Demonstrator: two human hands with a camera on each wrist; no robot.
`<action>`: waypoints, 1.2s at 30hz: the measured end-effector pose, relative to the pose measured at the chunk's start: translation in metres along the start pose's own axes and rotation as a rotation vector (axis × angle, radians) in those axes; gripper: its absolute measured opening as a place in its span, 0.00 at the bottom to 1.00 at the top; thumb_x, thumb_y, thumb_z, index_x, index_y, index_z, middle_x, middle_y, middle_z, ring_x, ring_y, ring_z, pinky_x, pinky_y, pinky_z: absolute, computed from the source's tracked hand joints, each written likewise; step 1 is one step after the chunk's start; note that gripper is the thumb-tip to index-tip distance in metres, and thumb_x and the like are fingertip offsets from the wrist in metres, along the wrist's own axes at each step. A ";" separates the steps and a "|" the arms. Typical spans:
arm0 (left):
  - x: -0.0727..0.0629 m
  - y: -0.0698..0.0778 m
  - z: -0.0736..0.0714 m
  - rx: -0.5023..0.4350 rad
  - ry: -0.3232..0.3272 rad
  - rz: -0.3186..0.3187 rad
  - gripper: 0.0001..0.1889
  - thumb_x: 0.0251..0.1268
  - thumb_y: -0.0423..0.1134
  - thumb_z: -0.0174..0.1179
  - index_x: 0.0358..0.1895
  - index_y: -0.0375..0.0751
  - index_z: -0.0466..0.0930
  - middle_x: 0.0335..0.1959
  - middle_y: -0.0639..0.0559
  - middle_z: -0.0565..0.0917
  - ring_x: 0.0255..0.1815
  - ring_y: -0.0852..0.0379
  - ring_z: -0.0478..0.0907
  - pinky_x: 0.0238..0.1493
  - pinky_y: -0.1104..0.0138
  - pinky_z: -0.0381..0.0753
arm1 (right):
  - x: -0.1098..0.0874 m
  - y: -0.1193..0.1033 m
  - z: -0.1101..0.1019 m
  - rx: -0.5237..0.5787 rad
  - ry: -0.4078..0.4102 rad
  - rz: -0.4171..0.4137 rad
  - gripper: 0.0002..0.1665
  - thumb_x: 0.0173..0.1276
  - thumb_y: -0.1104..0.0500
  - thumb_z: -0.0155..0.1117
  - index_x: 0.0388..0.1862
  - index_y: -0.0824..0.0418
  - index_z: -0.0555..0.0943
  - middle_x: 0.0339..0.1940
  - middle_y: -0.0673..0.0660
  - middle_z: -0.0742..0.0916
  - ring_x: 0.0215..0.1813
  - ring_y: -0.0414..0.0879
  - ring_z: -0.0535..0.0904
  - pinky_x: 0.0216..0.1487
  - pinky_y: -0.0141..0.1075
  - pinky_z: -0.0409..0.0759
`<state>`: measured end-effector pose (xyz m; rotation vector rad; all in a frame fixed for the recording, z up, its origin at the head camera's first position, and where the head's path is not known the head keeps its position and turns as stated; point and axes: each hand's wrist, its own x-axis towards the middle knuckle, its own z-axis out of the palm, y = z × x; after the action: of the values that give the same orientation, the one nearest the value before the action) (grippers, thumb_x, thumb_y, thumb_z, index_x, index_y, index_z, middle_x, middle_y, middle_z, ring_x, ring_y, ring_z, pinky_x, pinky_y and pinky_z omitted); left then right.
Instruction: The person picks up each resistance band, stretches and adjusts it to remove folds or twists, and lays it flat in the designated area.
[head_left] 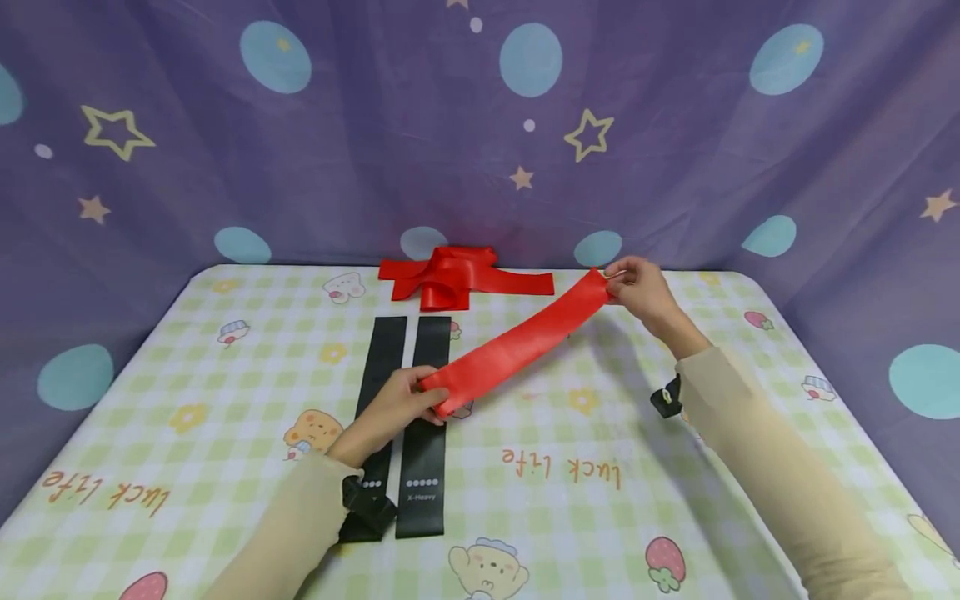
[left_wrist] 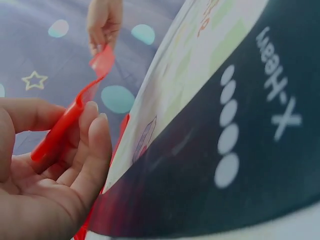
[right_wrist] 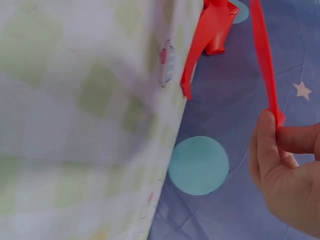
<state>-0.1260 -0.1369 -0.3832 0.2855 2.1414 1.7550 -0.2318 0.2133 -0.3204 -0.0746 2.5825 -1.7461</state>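
Observation:
A red resistance band (head_left: 517, 350) is stretched out between both hands, slanting up from left to right above the table. My left hand (head_left: 397, 404) pinches its near left end between thumb and fingers; in the left wrist view the band's end (left_wrist: 60, 130) curls slightly in that grip. At the far right end, my right hand (head_left: 641, 292) pinches the other tip, seen also in the right wrist view, where the band (right_wrist: 265, 60) shows edge-on. Beneath the left hand lie two flat black bands (head_left: 423, 467), side by side, one marked "X-Heavy".
More red bands (head_left: 457, 279) lie in a loose crossed heap at the table's back edge. A checked cloth with cartoon prints covers the table (head_left: 585, 533). Behind it hangs a purple curtain (head_left: 405, 150) with stars and dots. Black straps with small devices (head_left: 367, 504) sit on both wrists.

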 end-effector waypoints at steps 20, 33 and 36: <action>-0.001 -0.001 -0.012 -0.040 0.260 0.015 0.11 0.65 0.27 0.54 0.49 0.29 0.68 0.39 0.33 0.81 0.27 0.57 0.81 0.34 0.69 0.84 | -0.009 0.021 -0.005 0.030 -0.122 -0.032 0.18 0.69 0.72 0.44 0.52 0.81 0.74 0.51 0.66 0.80 0.33 0.32 0.80 0.41 0.27 0.82; -0.004 -0.001 -0.014 -0.101 0.275 0.035 0.12 0.68 0.28 0.47 0.48 0.22 0.74 0.34 0.48 0.81 0.28 0.58 0.82 0.36 0.71 0.83 | -0.024 0.038 -0.013 0.145 -0.183 -0.015 0.22 0.67 0.75 0.44 0.59 0.83 0.67 0.67 0.71 0.68 0.42 0.30 0.80 0.51 0.33 0.81; -0.005 -0.001 -0.016 -0.108 0.272 0.035 0.13 0.67 0.27 0.47 0.49 0.22 0.75 0.36 0.47 0.83 0.31 0.55 0.82 0.37 0.71 0.83 | -0.027 0.039 -0.014 0.155 -0.178 -0.010 0.21 0.67 0.74 0.49 0.59 0.82 0.67 0.61 0.62 0.76 0.41 0.30 0.81 0.49 0.31 0.81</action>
<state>-0.1282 -0.1537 -0.3808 0.0583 2.2229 2.0218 -0.2061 0.2424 -0.3519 -0.2282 2.3214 -1.8438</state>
